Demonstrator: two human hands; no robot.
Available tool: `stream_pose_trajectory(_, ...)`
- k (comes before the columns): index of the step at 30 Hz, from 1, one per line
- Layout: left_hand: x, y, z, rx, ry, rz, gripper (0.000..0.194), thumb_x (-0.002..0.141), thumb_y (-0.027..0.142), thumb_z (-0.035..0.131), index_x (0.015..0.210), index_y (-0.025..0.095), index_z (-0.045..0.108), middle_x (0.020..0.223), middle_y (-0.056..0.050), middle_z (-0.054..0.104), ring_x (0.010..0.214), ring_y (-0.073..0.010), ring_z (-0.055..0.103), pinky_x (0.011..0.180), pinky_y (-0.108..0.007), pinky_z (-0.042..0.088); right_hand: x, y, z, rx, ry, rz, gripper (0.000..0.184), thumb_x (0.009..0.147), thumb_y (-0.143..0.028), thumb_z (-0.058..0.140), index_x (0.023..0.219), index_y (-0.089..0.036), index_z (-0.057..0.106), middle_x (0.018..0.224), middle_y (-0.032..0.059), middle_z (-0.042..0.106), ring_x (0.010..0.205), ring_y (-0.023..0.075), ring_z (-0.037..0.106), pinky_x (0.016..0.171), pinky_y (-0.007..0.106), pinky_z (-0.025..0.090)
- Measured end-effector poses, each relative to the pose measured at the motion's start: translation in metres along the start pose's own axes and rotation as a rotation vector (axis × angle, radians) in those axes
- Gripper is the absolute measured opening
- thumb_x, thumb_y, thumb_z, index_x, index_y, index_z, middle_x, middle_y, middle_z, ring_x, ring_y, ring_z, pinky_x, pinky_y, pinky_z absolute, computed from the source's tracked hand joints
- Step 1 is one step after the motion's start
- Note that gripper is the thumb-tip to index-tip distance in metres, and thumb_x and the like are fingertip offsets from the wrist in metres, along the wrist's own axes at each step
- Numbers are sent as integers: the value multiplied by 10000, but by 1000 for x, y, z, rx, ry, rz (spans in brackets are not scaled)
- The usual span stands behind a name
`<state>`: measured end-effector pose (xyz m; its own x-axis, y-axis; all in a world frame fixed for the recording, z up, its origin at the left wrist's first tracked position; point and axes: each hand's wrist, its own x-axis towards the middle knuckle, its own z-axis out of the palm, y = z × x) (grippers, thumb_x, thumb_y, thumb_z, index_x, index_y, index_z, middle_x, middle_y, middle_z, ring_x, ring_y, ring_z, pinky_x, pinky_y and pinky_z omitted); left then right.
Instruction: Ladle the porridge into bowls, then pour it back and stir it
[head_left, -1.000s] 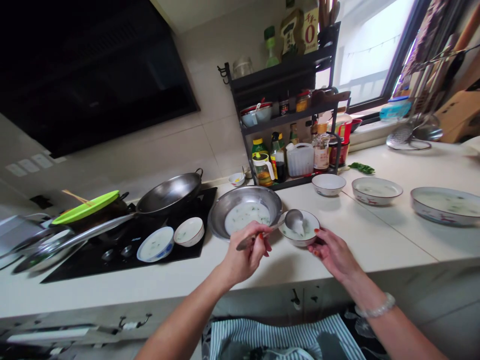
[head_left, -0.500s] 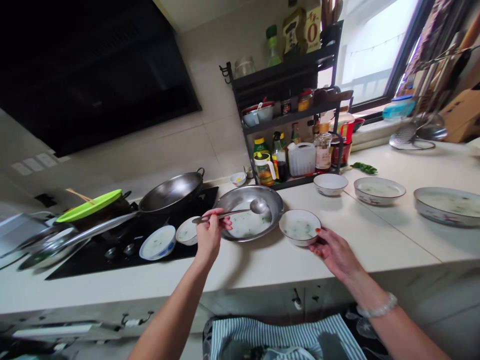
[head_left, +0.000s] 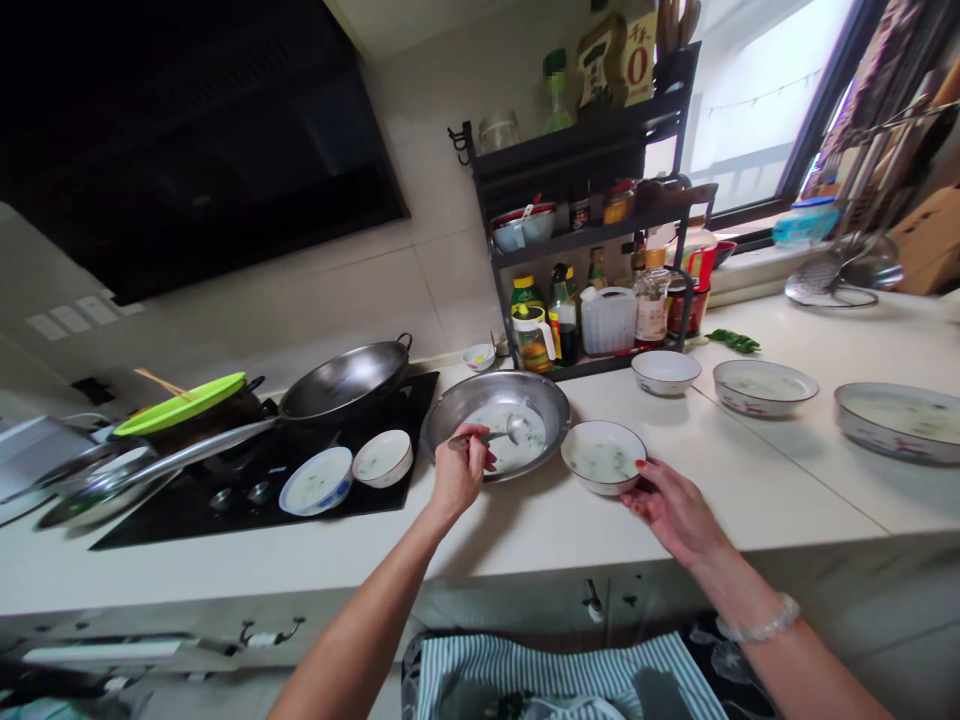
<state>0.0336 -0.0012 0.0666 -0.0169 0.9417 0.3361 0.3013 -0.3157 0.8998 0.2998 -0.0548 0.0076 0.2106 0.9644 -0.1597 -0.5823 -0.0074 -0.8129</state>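
My left hand [head_left: 463, 467] is closed around the handle of a metal ladle [head_left: 517, 431], whose bowl end dips into white soup with green bits. That soup lies in a wide steel basin [head_left: 439, 405] on the counter. To the right of the basin stands a bowl [head_left: 602, 457] of the same soup. My right hand [head_left: 670, 505] grips this bowl by its right side, thumb at the rim and fingers below. Left of the basin, a small white bowl [head_left: 382, 459] and a blue-patterned bowl [head_left: 316, 482] hold soup too.
A wok [head_left: 345, 382] sits on the black cooktop [head_left: 180, 515], its long handle reaching left. Behind the basin rises a black rack [head_left: 585, 230] with bottles and jars. Further right are a white bowl [head_left: 666, 372], a soup bowl [head_left: 765, 387] and a larger dish [head_left: 900, 422].
My left hand has moved right and down, lowering the ladle from above the basin into the soup. My right hand stays on the bowl. The view has shifted slightly.
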Motion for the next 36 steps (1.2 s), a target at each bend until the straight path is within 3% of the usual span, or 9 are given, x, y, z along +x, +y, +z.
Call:
stream_pose_trajectory(7,13,-14,-8,-281,272,-191,213,733,302,525,865,138,558,527,-1,619,475,-182,649,436,-258,495,-2,-2,1,-11,1,5,293,580,-358,837,764,-192,682,658,29,664,503,133,565,413,228,395)
stream_pose_trajectory(12,17,-13,-24,-328,361,-273,217,706,269,504,859,131,572,507,-5,613,470,-188,641,478,-284,508,0,1,-2,4,2,1,290,586,-358,844,766,-189,692,683,27,672,529,136,574,427,233,409)
stream_pose_trajectory(19,18,-14,-32,-311,364,-223,232,689,282,507,857,133,568,498,-1,617,479,-191,651,460,-275,495,1,3,-4,12,-5,3,317,570,-360,869,775,-184,703,666,29,671,523,139,574,424,230,411)
stream_pose_trajectory(36,2,-5,-34,-43,145,-66,235,785,343,536,896,142,583,550,-7,640,473,-174,653,442,-258,530,-1,1,-1,19,4,3,313,567,-350,871,760,-185,689,678,33,672,526,135,571,418,225,400)
